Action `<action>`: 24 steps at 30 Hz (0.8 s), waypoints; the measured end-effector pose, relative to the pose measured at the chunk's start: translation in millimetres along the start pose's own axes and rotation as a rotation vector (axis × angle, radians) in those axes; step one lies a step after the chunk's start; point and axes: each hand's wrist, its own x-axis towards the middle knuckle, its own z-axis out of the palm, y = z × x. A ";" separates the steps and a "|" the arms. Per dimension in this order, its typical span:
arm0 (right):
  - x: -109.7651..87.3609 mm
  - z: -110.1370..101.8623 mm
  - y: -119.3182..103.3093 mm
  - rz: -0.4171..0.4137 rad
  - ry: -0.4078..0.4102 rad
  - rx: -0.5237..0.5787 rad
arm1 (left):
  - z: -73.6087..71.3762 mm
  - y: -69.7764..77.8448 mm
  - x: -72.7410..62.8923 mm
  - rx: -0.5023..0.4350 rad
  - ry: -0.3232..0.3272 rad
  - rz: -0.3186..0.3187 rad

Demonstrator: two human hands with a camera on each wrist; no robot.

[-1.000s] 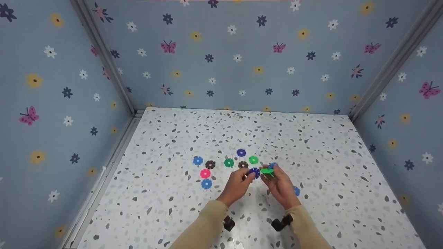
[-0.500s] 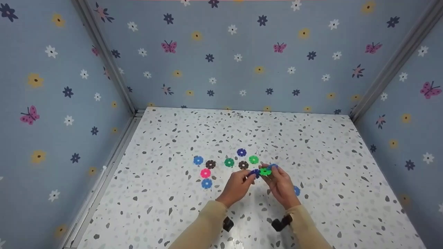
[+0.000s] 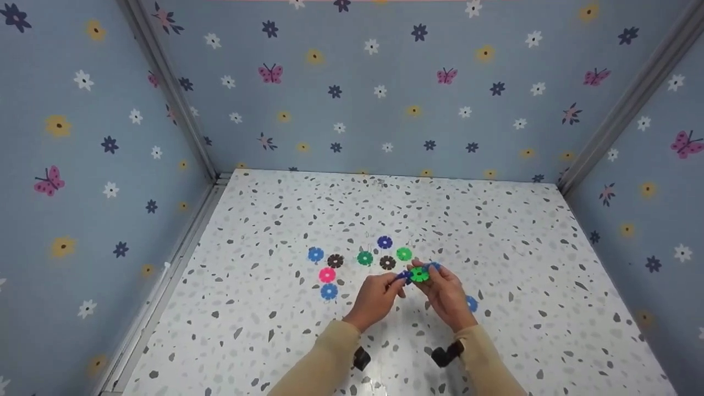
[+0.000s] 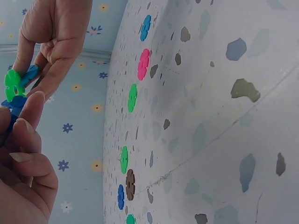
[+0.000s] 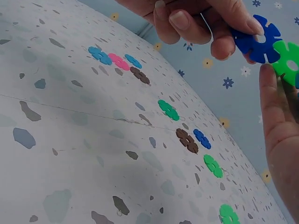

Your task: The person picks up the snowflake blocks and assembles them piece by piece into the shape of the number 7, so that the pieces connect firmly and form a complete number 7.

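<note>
Held above the speckled tabletop are notched plastic interlocking discs. My left hand [image 3: 373, 301] pinches a dark blue disc [image 5: 270, 46] between thumb and fingers. Opposite it, my right hand [image 3: 448, 300] holds a bright green disc [image 3: 416, 278] joined to a light blue disc [image 4: 30, 73], which the fingers partly cover. The green disc's rim meets the dark blue one's, overlapping it in the right wrist view. Green faces the head camera nearly flat, while the dark blue one is tilted.
Several loose discs lie on the table [image 3: 264, 308] beyond and left of the hands, among them a pink disc [image 3: 322, 275] and a brown disc [image 3: 330, 261]. Another blue disc [image 3: 472, 303] lies by the right wrist. Patterned wall panels [image 3: 379, 71] enclose the back and sides.
The green disc has turned from nearly edge-on to facing up and moved left against the dark blue disc. The dark blue disc has tilted. Both hands stay in about the same place.
</note>
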 end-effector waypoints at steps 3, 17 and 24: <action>0.8 -1.1 -0.4 -0.005 0.003 -0.016 | 1.7 0.0 0.4 0.015 0.020 0.013; -0.3 0.6 1.2 -0.004 -0.016 -0.017 | 4.6 -0.8 -1.5 0.029 0.074 0.076; -1.9 0.2 2.0 0.018 -0.032 -0.054 | 4.6 -1.5 -2.8 0.009 0.047 0.044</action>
